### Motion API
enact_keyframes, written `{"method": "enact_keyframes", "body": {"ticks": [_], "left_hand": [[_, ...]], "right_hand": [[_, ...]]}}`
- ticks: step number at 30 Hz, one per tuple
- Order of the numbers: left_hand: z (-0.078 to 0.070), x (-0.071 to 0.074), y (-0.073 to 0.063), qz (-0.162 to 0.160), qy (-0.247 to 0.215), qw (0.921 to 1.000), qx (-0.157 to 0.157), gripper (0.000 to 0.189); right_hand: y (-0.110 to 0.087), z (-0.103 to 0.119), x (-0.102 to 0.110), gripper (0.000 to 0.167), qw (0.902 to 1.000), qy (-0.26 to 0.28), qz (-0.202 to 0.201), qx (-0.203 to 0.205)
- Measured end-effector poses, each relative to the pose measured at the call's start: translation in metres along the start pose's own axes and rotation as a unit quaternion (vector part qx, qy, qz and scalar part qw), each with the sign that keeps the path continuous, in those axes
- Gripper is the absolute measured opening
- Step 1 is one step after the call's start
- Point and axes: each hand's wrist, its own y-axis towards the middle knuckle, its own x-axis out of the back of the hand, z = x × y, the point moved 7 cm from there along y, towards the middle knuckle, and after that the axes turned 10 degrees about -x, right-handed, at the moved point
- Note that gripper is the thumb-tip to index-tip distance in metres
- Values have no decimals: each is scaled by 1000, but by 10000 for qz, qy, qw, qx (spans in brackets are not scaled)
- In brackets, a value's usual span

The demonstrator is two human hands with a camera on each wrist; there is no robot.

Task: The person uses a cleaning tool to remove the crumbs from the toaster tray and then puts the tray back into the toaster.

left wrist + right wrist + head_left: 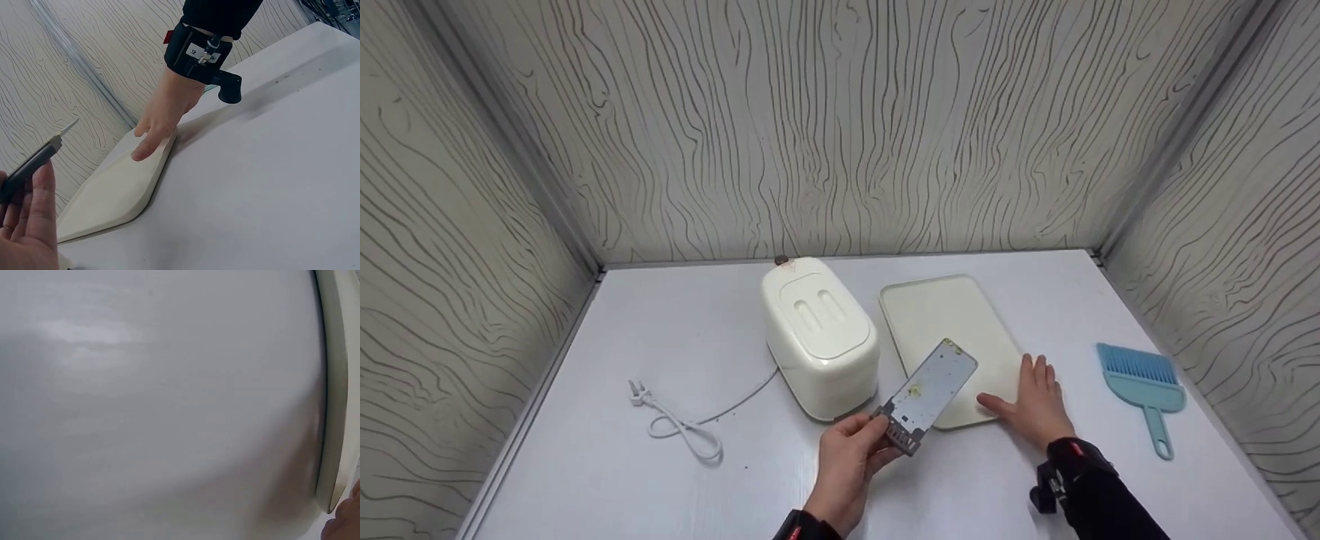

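My left hand (842, 463) pinches the dark end of a toaster crumb tray (936, 384), a flat metal plate with yellowish crumbs on it. The plate is held tilted over the near left part of a cream serving tray (941, 311). In the left wrist view the crumb tray (31, 166) shows edge-on above the fingers. At the serving tray's near right corner is my right hand (1039, 409), its fingers spread and holding nothing. Only a few fingertips (343, 520) enter the right wrist view, beside the serving tray's rim (336, 394). Left of the serving tray stands a cream toaster (829, 330).
A white power cord (682, 427) with its plug lies left of the toaster. On the far right is a blue brush (1147, 386). Patterned panels (840, 135) enclose the white table (660, 322) at the back and sides. A few dark specks dot the tabletop.
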Motion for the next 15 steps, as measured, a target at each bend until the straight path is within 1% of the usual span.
{"method": "enact_keyframes", "body": {"ticks": [4,9,12,15], "left_hand": [[2,-1,-1,12,-13,10000,52,28],[3,1,1,-26,-39,10000,37,28],[3,2,3,-63,-81,9999,9,28],[2,4,3,-101,-131,9999,-14,28]], "right_hand": [[-4,-4,-2,134,9996,-271,-32,84],[-14,-6,-5,133,9973,-623,-333,178],[-21,-2,-11,132,9966,-692,-422,158],[-29,4,-18,133,9970,-671,-386,58]]}}
